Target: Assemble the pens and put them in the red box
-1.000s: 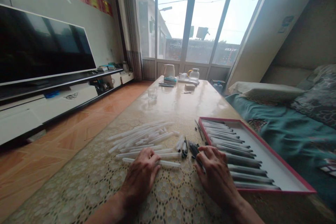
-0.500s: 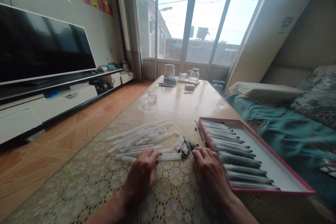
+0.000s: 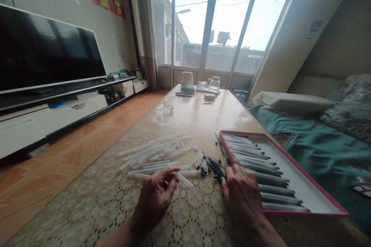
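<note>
My left hand is closed in a pinch around a translucent white pen barrel, which points right and slightly down. Just beyond it lies a loose pile of similar white barrels on the patterned tablecloth. My right hand has its fingers curled downward beside the box; whatever is under the fingertips is hidden. Next to those fingers is a bunch of thin black pen refills, with small black pen parts to their left. A shallow pink-edged box on the right holds a row of dark-tipped pens.
A clear glass stands farther up the table. At the far end are a kettle, a glass pitcher and a small box. A sofa with a teal cover runs along the right side.
My left hand has turned and lifted a pen barrel off the pile's near edge. My right hand has shifted right, from the black refills toward the box, uncovering the refills.
</note>
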The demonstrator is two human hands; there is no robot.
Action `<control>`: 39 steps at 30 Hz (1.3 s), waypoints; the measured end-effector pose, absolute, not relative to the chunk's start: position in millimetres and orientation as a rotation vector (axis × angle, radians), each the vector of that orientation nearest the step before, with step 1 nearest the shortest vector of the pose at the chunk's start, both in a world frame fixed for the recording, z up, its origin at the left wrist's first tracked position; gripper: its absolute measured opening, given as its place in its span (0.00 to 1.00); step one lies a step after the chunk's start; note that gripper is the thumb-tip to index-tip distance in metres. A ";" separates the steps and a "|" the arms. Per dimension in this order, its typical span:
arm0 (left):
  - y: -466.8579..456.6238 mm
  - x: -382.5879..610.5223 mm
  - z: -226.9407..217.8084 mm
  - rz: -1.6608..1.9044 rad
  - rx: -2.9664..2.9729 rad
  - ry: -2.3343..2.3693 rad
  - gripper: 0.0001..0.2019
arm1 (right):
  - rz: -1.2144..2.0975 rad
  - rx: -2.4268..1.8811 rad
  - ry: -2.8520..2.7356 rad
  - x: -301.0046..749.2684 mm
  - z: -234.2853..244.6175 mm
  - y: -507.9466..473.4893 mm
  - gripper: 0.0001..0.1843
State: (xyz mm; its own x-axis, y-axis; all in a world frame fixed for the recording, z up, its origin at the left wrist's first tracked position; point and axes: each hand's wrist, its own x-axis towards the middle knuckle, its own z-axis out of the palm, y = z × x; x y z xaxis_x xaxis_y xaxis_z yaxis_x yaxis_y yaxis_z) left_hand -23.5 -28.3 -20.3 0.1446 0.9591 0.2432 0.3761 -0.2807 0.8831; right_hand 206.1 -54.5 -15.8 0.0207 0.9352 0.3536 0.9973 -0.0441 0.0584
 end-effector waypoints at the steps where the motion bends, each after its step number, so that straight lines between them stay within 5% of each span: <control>1: -28.1 -22.9 -19.5 1.124 1.679 1.239 0.12 | -0.441 -2.085 -2.016 206.3 -16.6 -54.1 0.05; 10: -24.3 -20.7 -15.6 1.175 1.313 1.044 0.07 | -0.427 -2.100 -1.986 207.7 -22.1 -53.4 0.04; 15: -28.4 -14.6 -15.8 1.230 1.270 1.064 0.37 | -0.385 -2.083 -1.991 208.5 -20.9 -51.9 0.05; 18: -25.6 -14.1 -21.6 1.182 1.226 1.061 0.46 | -0.352 -2.073 -1.978 208.9 -21.4 -51.6 0.05; 25: -20.7 -16.3 -26.0 1.076 0.912 0.957 0.13 | -0.336 -1.973 -1.987 211.3 -23.7 -50.2 0.08; 32: -22.7 -16.7 -16.6 1.171 0.596 1.018 0.03 | -0.151 -1.573 -1.977 206.7 -25.2 -56.3 0.10; 39: -18.9 -19.1 -10.1 1.320 0.532 1.049 0.05 | -0.015 -1.408 -2.040 192.5 -11.3 -67.4 0.10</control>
